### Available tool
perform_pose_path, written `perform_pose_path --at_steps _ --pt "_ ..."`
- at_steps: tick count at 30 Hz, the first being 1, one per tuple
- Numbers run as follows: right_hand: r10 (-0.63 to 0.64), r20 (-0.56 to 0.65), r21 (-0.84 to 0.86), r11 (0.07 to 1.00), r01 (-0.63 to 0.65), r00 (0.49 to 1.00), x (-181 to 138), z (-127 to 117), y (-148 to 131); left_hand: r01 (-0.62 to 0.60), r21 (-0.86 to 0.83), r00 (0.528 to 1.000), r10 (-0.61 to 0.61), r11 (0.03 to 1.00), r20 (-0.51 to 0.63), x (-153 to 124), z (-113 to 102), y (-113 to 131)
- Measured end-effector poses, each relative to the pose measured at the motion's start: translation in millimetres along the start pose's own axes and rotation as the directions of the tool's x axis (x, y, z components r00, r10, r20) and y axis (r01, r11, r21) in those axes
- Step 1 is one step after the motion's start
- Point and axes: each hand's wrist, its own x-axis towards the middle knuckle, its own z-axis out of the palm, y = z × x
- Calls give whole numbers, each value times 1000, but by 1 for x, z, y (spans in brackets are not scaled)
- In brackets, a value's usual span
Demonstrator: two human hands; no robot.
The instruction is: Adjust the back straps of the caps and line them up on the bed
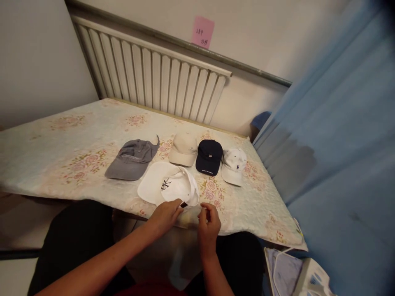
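Note:
A white baseball cap [151,183] with a black logo lies on its side at the bed's front edge, brim to the left. My left hand [168,213] pinches its back rim, by a small dark tag. Just right of the cap, my right hand [210,220] is raised with its fingers curled, apart from the cap; whether it holds anything small is hidden. Behind the white cap stand a beige cap [183,148], a navy cap [210,154] and another white cap [236,162] with a small dark emblem. A grey cap [134,158] rests to the left, its strap sticking up.
The caps are on a floral bed cover [61,160]. A white radiator [157,74] runs along the wall behind, below a pink note [203,32]. A blue curtain [333,144] hangs at the right. White and lilac items [314,277] stand low at the bottom right.

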Motion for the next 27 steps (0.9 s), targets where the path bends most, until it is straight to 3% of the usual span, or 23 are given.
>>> perform_pose_path --at_steps 3,6,9,15,21,27 --pt "90 160 51 994 -99 983 -2 6 -26 -1 44 1000 1 999 16 -2 3 3" --pt "231 330 120 952 -283 915 0 14 -39 -2 99 1000 -1 995 27 -4 5 4" --pt "274 435 191 903 -385 858 4 19 -43 -10 114 1000 7 993 20 -6 7 2" --pt "277 438 271 866 -420 855 12 20 -39 1 183 1000 3 983 -20 -9 15 -14" --pt "249 404 311 868 -388 880 20 21 -36 -59 234 992 83 970 -92 -10 20 -28" --pt "230 506 267 875 -405 831 23 21 -31 -87 215 983 119 973 -142 -6 21 -29"
